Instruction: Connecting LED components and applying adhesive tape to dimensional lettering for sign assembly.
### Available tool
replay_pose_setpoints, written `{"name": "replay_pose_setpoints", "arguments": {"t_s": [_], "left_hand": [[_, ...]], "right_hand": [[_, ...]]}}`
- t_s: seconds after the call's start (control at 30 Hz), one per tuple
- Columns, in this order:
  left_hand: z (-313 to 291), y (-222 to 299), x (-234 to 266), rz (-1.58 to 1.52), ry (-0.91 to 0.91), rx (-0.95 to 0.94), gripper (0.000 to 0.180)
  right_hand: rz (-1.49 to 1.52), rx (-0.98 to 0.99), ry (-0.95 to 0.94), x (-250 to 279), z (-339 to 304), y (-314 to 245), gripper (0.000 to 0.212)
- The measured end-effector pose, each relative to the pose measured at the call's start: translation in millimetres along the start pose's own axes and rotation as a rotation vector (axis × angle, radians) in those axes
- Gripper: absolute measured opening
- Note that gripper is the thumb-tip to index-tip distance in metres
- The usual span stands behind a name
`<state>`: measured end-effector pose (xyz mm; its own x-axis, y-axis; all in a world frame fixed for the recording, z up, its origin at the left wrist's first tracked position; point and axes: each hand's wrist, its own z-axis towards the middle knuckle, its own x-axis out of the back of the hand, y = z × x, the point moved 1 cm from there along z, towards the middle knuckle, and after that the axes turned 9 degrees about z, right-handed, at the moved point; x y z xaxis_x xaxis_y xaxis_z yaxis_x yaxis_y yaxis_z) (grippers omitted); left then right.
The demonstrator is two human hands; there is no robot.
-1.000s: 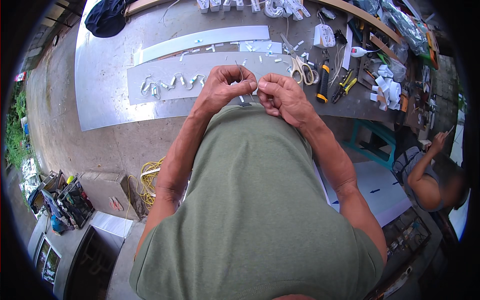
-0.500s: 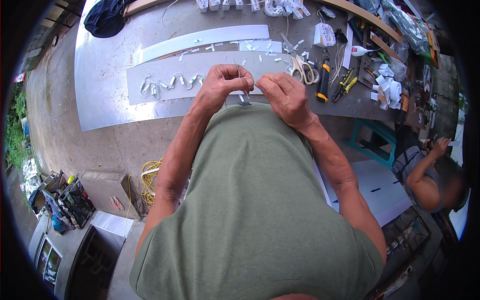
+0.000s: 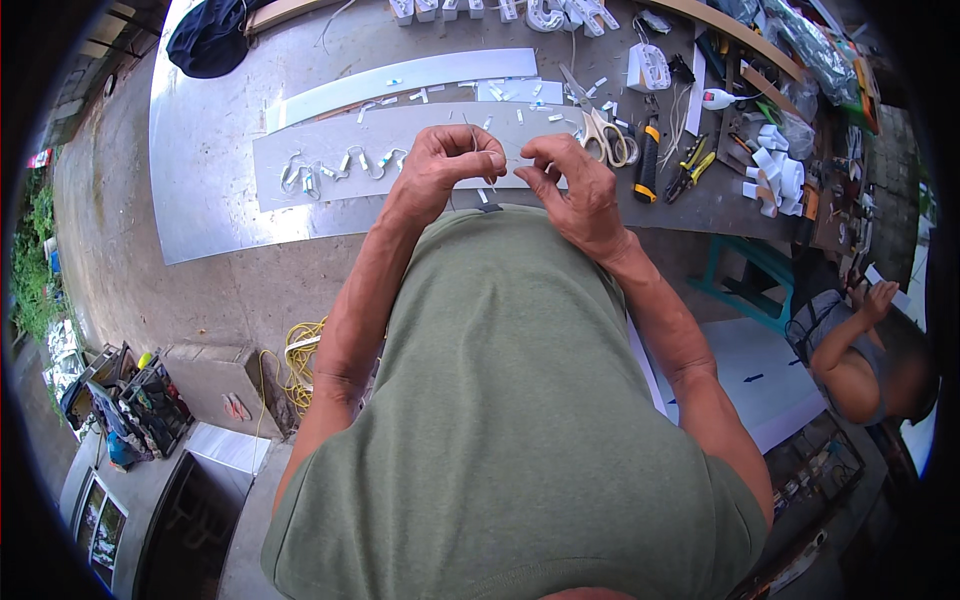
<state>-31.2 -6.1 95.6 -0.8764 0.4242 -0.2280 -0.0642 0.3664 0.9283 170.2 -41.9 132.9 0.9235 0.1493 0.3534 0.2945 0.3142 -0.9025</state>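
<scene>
My left hand (image 3: 452,165) is closed in a pinch on thin wire (image 3: 475,135) above the near edge of the table. Close beside it, my right hand (image 3: 575,180) has its thumb and forefinger apart, with nothing plainly between them. A string of small white light modules (image 3: 345,160) joined by wire lies left of my left hand, on a flat grey strip (image 3: 290,140). Beyond my right hand are scissors (image 3: 600,142) with pale handles, then an orange and black utility knife (image 3: 649,165) and yellow-handled pliers (image 3: 690,178).
Small white pieces (image 3: 430,93) are scattered around a long white strip (image 3: 430,70). White channel letters (image 3: 545,15) stand at the far edge. A coiled white strip (image 3: 785,180) lies at the right. Another person (image 3: 850,350) works at the right, by a green stool (image 3: 750,280).
My right hand's thumb and forefinger have parted from a pinch. The left hand keeps its pinch on the wire. At the right, the other person's hand and the white piece near it have shifted slightly.
</scene>
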Motion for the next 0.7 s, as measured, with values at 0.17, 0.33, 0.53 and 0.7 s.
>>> {"name": "replay_pose_setpoints", "arguments": {"t_s": [0.17, 0.33, 0.53, 0.7], "left_hand": [[-1.3, -0.7, -2.0, -0.038, -0.019, 0.064, 0.014], [-0.1, -3.1, -1.8, -0.038, -0.031, 0.063, 0.015], [-3.4, 3.9, -2.6, 0.04, -0.034, 0.017, 0.015], [0.1, -1.5, -3.0, -0.01, 0.017, 0.007, 0.015]], "right_hand": [[-0.259, 0.335, -0.015, 0.6, 1.7, 11.0, 0.024], [-0.342, 0.416, -0.057, 1.8, 2.7, 4.6, 0.019], [0.663, -0.759, -0.118, 5.7, -1.2, 0.9, 0.016], [0.15, -0.132, 0.03, 3.1, 0.3, 1.8, 0.017]]}}
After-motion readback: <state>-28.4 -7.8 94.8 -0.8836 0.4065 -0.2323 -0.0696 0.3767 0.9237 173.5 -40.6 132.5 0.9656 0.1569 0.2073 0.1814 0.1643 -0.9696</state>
